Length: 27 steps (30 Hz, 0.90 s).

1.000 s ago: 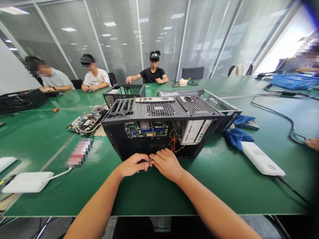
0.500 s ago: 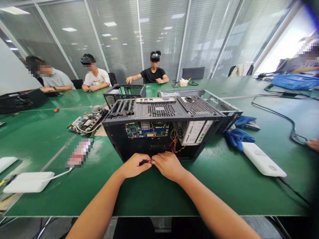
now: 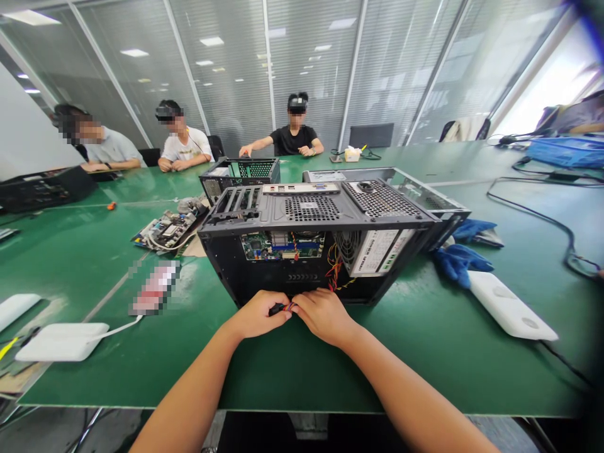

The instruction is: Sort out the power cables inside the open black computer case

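An open black computer case (image 3: 302,214) lies on its side on the green table (image 3: 425,352), its motherboard (image 3: 278,245) and power supply (image 3: 372,248) showing inside. Just in front of the case, my left hand (image 3: 259,314) pinches a small black connector (image 3: 276,309). Coloured wires (image 3: 291,306) run from that connector into my right hand (image 3: 323,314), whose fingers are closed on them. Both hands touch each other at the case's near edge. More red and yellow wires (image 3: 334,272) hang inside the case.
A loose circuit board (image 3: 165,229) and a second case (image 3: 238,173) lie left and behind. Blue gloves (image 3: 460,259) and a white box (image 3: 512,308) with a cable sit right. Another white box (image 3: 63,341) sits left. Three people sit at the far side.
My hands have stayed together at the case's front edge, shifting slightly; the black connector now shows more clearly between my left fingers. The view has moved a little to the left.
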Motion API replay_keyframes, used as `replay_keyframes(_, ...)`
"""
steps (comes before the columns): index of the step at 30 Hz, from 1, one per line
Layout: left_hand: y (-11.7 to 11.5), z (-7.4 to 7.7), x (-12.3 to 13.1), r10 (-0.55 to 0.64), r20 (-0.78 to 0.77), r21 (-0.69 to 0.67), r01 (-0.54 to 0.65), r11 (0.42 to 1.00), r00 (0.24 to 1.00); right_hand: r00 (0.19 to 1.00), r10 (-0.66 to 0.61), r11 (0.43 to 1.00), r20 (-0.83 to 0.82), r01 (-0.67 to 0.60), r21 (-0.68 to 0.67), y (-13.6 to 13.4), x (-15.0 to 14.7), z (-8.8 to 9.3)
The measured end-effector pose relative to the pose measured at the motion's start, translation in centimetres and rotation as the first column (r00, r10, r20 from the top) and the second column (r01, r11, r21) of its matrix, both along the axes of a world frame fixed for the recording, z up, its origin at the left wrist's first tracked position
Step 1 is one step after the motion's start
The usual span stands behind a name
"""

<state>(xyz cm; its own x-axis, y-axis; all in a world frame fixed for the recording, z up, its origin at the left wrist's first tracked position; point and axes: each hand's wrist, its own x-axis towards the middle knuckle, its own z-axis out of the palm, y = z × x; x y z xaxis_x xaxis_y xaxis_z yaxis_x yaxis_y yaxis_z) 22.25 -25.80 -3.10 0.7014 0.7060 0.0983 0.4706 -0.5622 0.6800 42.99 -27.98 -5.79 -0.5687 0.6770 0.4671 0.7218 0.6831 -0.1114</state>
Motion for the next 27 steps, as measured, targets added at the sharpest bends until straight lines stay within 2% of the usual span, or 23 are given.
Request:
replay_keyframes(10, -0.2, -0.4, 0.4, -0.004, 0.01, 0.149, 0.003, 0.989, 1.0, 0.999, -0.013, 1.0, -0.04, 0.012, -0.014, 0.0, 0.2, -0.2)
replay_keyframes(19, 0.8, 0.6, 0.4, -0.084, -0.083, 0.165, 0.097, 0.982, 0.993, 0.998, -0.034, 0.999, -0.045, 0.032, -0.035, 0.0, 0.2, 0.0)
replay_keyframes(27, 0.8, -0.5, 0.4, -0.058, -0.01, 0.096, 0.059, 0.994, 0.998, 0.998, -0.053, 0.997, -0.026, 0.051, -0.053, -0.3, 0.0, 0.3)
